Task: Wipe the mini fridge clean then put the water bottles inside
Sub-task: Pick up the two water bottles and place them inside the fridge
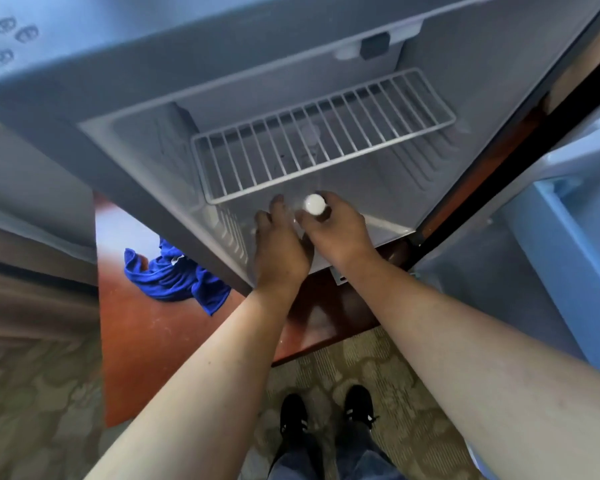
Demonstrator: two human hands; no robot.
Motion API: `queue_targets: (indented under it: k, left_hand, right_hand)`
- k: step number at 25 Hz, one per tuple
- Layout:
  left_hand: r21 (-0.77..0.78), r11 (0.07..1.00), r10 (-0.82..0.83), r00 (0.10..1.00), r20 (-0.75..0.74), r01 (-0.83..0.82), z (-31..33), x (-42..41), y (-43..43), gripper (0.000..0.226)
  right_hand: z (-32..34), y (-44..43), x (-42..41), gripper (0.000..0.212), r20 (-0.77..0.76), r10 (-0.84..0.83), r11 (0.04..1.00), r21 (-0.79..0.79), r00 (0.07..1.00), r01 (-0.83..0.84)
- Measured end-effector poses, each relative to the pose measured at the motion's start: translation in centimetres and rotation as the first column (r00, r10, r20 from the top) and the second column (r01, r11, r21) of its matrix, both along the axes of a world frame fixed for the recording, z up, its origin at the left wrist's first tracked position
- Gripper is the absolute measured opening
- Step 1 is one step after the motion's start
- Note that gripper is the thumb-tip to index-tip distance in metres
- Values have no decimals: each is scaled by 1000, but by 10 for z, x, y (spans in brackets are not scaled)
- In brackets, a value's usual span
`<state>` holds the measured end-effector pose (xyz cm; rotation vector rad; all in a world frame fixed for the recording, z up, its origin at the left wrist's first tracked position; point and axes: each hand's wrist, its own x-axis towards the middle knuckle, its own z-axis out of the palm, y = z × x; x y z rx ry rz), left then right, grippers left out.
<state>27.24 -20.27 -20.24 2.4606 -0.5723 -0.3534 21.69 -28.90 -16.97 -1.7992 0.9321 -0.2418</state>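
1. Right hand [336,230] is closed around a clear bottle [309,216] just below its white cap [314,204], holding it upright at the near edge of the fridge floor [388,188].
2. Left hand [279,245] lies against the bottle's left side, fingers loosely extended; whether it grips cannot be told.
3. A second bottle [309,140] appears to stand at the far back, seen blurred through the wire shelf [323,133].
4. Blue cloth [174,275] lies discarded on the red surface, left of the fridge.
5. Judgement: wiping looks finished; loading is under way. This bottle is not yet released, and any further bottles are out of view.
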Motion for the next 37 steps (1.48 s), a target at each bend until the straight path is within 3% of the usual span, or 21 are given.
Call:
queue_targets:
  k: [3, 4, 7, 10, 12, 14, 18, 22, 26, 29, 35, 37]
  left_hand:
    - [-24, 1000, -12, 999, 34, 13, -5, 28, -15, 62]
    - [-100, 995, -7, 1000, 8, 8, -9, 35, -21, 61]
    - [-157, 980, 131, 991, 29, -125, -17, 51, -32, 54]
    - [-416, 891, 187, 982, -33, -184, -23, 58, -44, 65]
    - [-485, 841, 219, 970, -104, -242, -32, 64, -50, 60]
    - [-471, 849, 209, 971, -116, -239, -34, 67, -51, 47]
    - [-467, 843, 227, 964, -139, -266, -43, 72, -49, 79]
    - [-357, 894, 214, 959, -187, -270, -39, 62, -41, 90]
    - [-327, 909, 202, 960, -194, -258, -22, 48, -30, 65]
    - [-310, 911, 207, 952, -227, -272, 3, 20, -14, 75]
    - [-280, 958, 19, 985, -174, -68, 49, -45, 44, 80]
    - [-268, 963, -37, 997, -75, 16, 78, -64, 58, 72]
  right_hand:
    - [9, -2, 20, 50, 53, 101, 995, -31, 993, -99]
    - [6, -3, 23, 55, 39, 107, 994, -42, 993, -105]
    - [-11, -9, 20, 56, 7, 48, 996, -70, 999, -47]
    - [-27, -20, 8, 54, -74, 25, 998, -47, 997, -28]
    - [-33, -29, 3, 50, -96, -18, 999, -29, 995, 16]
    - [-38, -32, 0, 46, -110, -30, 999, -18, 993, 29]
    - [-43, -32, -2, 43, -136, -2, 1000, -3, 991, 1]
    - [-37, -31, -4, 43, -129, -5, 1000, -17, 992, 3]
    - [-20, -22, -19, 43, -103, -41, 998, -47, 994, 36]
    - [10, -8, -36, 43, -82, -40, 994, -104, 996, 31]
    - [102, 27, -79, 37, -63, 60, 958, -275, 996, -75]
    - [134, 38, -100, 36, -73, 118, 928, -346, 990, -136]
